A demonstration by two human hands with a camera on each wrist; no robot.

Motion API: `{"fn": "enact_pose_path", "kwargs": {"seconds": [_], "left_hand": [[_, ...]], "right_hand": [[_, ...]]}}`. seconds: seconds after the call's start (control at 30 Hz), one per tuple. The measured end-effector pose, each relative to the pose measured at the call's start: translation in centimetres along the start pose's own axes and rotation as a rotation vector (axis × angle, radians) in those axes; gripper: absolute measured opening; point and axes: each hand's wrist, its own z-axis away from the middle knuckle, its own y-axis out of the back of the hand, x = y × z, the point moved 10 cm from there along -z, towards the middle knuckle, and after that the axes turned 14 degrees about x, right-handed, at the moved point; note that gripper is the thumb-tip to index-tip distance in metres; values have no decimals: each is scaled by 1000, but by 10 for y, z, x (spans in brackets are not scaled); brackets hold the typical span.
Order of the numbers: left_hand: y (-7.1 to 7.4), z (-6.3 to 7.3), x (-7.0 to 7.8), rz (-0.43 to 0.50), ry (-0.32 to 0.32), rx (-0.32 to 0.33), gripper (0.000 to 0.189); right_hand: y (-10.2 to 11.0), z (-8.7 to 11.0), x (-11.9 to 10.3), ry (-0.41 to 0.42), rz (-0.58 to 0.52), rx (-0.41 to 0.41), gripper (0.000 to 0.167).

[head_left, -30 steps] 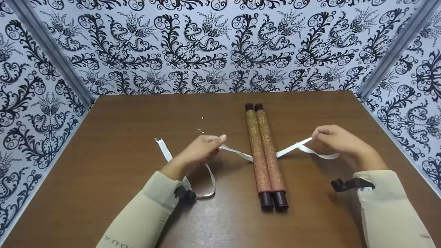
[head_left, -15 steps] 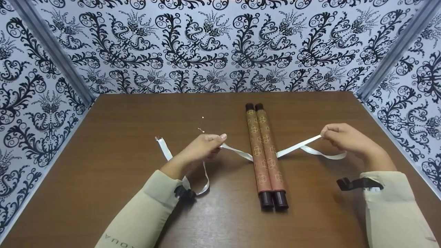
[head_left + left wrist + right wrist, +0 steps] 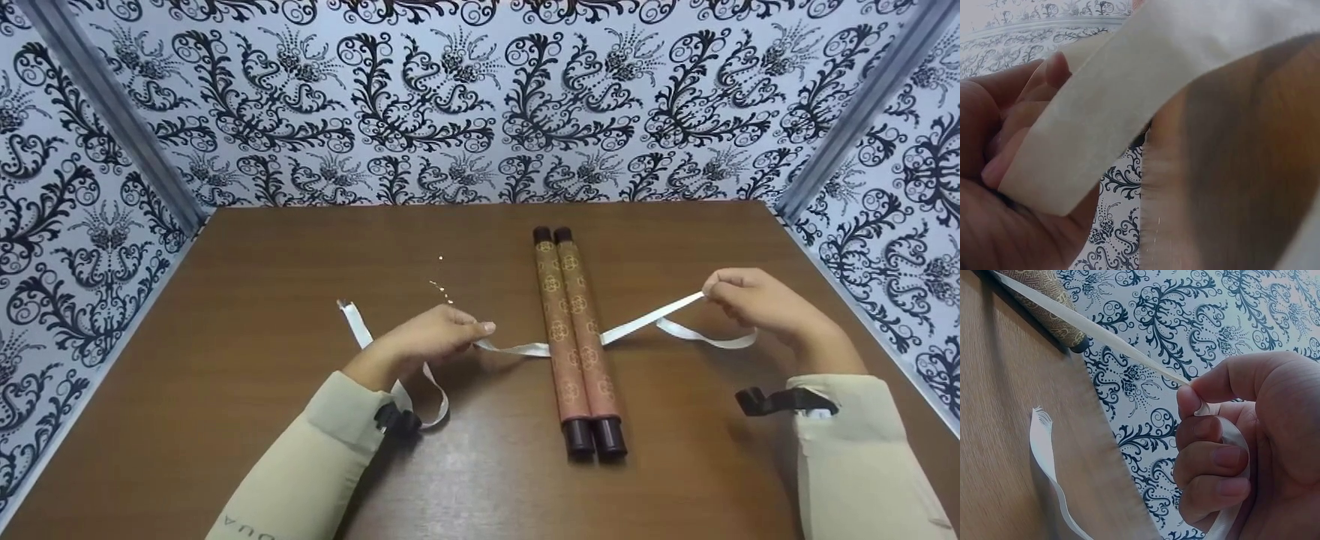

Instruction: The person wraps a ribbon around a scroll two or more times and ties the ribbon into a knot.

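Two long rolls (image 3: 574,337) lie side by side on the table, covered in gold-to-red patterned cloth with dark end caps, like a scroll. A white ribbon (image 3: 651,318) passes beneath them and comes out on both sides. On the left, my left hand (image 3: 431,335) grips the ribbon between thumb and fingers; that stretch sags slightly. Close up, the ribbon (image 3: 1089,124) crosses the palm in the left wrist view. My right hand (image 3: 769,306) pinches the other side, drawn straight and raised. Its tail runs through the curled fingers (image 3: 1216,458), with a frayed end (image 3: 1042,422) over the table.
The brown wooden table (image 3: 262,255) is bounded by black-and-white patterned walls (image 3: 465,97) at the back and sides. A loose ribbon tail (image 3: 356,324) lies beside the left forearm. Dark straps sit at both cuffs.
My right hand has moved to the right, drawing its length of ribbon further out. My left hand has dropped slightly, and the ribbon on that side hangs lower. The rolls stay in place.
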Motion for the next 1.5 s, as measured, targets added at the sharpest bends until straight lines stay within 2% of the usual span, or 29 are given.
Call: {"fn": "enact_pose_path", "kwargs": {"seconds": [0.1,0.23,0.4,0.53,0.77,0.97,1.1,1.2,1.3,1.4,1.5], "left_hand": [[-3,1,2,45,2,-17,40],[-7,0,6,156,4,-58,36],[-11,2,21,299,-18,-106,35],[-9,3,35,351,-38,-86,31],[-10,-2,60,327,-76,9,27],[-22,-11,86,293,-122,39,28],[-32,-17,104,259,-160,56,29],[-39,-21,114,183,-193,95,29],[-47,-26,121,129,-212,142,28],[-55,-31,124,136,-231,172,27],[-64,-36,125,165,-248,182,27]], "right_hand": [[1,0,1,-8,-2,1,23],[2,0,1,-9,12,13,21],[2,0,1,-8,31,18,20],[0,1,-1,-8,28,11,20],[-8,2,-4,8,27,-26,19],[-14,5,0,-21,67,-74,14],[-23,9,1,-24,70,-153,16],[-30,13,0,7,143,-208,25],[-36,16,0,41,267,-242,31],[-39,16,-3,92,424,-221,29],[-45,13,-15,191,545,-149,26]]}}
